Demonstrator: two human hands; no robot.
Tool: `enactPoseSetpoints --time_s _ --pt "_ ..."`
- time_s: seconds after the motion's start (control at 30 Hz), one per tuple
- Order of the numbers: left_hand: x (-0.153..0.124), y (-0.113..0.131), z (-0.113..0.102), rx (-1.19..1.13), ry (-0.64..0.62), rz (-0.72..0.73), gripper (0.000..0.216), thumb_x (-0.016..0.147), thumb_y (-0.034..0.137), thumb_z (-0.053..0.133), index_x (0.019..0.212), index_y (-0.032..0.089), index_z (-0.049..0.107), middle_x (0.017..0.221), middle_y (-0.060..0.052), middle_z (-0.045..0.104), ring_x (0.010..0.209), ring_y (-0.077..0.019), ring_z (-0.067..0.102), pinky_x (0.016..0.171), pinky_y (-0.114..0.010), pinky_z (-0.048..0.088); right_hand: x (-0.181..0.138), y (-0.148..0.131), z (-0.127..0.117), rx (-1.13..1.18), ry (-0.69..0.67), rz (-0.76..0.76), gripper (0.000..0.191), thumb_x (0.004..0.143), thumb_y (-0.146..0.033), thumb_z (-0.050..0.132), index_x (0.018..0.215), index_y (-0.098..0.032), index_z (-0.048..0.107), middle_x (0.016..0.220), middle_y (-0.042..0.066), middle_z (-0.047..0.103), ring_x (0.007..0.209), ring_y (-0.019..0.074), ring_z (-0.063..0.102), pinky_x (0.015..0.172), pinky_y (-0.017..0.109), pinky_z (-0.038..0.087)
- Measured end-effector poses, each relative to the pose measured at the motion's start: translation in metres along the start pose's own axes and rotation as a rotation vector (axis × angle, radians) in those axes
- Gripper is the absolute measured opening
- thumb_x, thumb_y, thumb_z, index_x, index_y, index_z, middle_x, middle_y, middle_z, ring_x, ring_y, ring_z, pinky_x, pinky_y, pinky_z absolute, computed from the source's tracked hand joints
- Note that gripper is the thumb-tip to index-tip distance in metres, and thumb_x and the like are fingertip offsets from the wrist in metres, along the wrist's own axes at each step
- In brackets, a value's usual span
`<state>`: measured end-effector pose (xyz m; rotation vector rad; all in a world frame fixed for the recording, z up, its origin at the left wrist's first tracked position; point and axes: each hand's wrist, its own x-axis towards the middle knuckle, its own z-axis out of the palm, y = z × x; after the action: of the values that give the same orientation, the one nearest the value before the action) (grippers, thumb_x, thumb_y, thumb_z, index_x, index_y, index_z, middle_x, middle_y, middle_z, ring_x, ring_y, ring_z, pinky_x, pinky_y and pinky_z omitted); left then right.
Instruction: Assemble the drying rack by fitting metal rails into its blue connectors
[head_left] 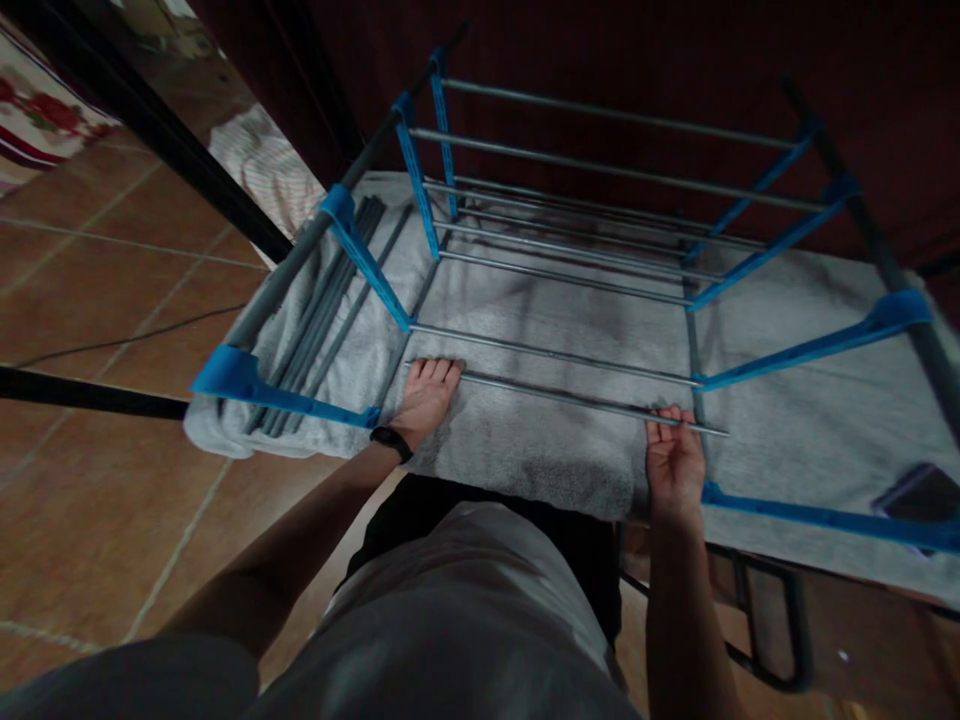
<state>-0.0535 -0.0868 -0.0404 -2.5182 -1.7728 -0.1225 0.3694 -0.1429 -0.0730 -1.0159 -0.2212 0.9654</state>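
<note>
A loose thin metal rod [555, 396] lies crosswise in front of me, low over the towel. Near its left end, my left hand [431, 395], with a black band at the wrist, has its fingers curled over the rod. My right hand [675, 455], palm up, pinches the rod close to its right end. Around both hands lies a partly assembled rack of grey tubes, blue plastic brackets [367, 265] and several metal crossbars [555, 353]. The nearest left bracket [277, 390] and nearest right bracket [825, 517] have no crossbar between them.
Several loose grey tubes [330, 300] lie on the left of the grey towel [525, 450] beneath the rack. A dark flat object [926, 495] rests at the right. Dark bars [90, 390] extend over the tiled floor [112, 520] on the left, where a thin cable [142, 335] runs.
</note>
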Motion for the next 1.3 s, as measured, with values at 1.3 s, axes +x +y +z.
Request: enactPoseSetpoints --time_s 1.3 --pt "-0.004 -0.025 0.013 -0.251 0.268 -0.158 0.018 0.095 0.040 0.043 0.104 0.035 0.058 0.091 -0.001 0.066 0.103 -0.0304 0.063 0.109 -0.056 0.037 0.005 -0.005 0.023 0.100 -0.010 0.127 0.010 0.088 -0.029 0.069 0.098 -0.025 0.068 0.100 0.000 0.077 0.099 0.0128 0.071 0.097 0.031 0.055"
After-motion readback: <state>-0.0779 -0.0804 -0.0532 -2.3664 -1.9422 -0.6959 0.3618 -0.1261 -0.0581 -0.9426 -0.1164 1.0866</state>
